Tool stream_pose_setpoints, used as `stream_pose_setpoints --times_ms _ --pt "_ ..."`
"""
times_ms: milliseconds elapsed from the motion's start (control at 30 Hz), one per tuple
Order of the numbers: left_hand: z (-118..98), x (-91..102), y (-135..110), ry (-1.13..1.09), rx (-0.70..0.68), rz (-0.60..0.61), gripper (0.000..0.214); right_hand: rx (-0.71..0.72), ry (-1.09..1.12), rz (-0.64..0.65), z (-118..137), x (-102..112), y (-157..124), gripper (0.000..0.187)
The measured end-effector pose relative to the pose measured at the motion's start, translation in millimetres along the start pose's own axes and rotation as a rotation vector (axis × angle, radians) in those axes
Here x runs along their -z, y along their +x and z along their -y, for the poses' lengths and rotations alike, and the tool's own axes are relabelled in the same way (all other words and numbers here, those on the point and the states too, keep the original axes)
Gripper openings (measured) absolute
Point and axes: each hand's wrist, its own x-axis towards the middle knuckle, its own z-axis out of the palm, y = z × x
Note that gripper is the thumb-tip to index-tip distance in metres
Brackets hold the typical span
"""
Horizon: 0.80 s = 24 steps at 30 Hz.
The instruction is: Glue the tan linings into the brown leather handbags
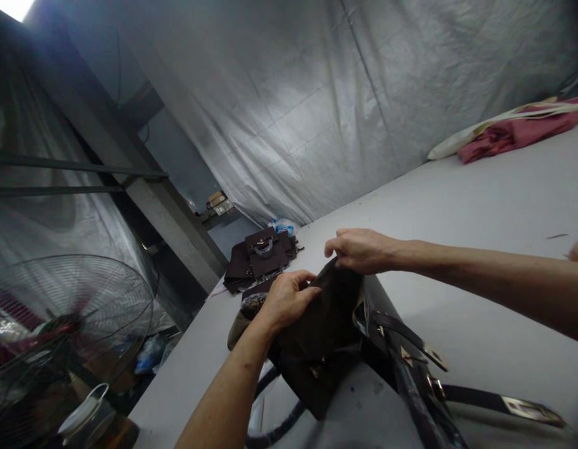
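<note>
A dark brown handbag lies on the white table in front of me, with black straps and gold metal fittings trailing to the right. My left hand grips the bag's upper left edge, fingers closed over it. My right hand pinches the bag's top edge from the far side. Together the two hands hold the bag's mouth.
A stack of dark brown bag pieces lies further back on the table. Pink and white cloth lies at the far right. A standing fan is off the table's left edge. A grey tarp forms the wall behind.
</note>
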Motion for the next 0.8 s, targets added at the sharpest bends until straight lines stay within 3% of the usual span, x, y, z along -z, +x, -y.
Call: stream_pose_setpoints --times_ms 200,433,567,667,800 --pt "1 -1.8 -1 -0.019 -0.009 0.004 0.024 0.003 0.003 0.013 2 0 0 0.030" --pt "-6 2.5 14 -0.057 0.015 0.140 0.019 0.034 -0.019 -0.024 3 -3 0 0.031" --pt "-10 -6.1 37 -0.010 -0.038 0.056 0.036 0.044 -0.014 -0.036 5 -5 1 0.033" --pt "-9 -12.3 47 0.040 -0.058 -0.027 0.023 0.047 0.010 -0.023 3 -2 -1 0.032" --pt "-3 -9.9 43 0.038 0.052 -0.101 0.019 0.022 0.103 0.074 -2 10 -8 0.036"
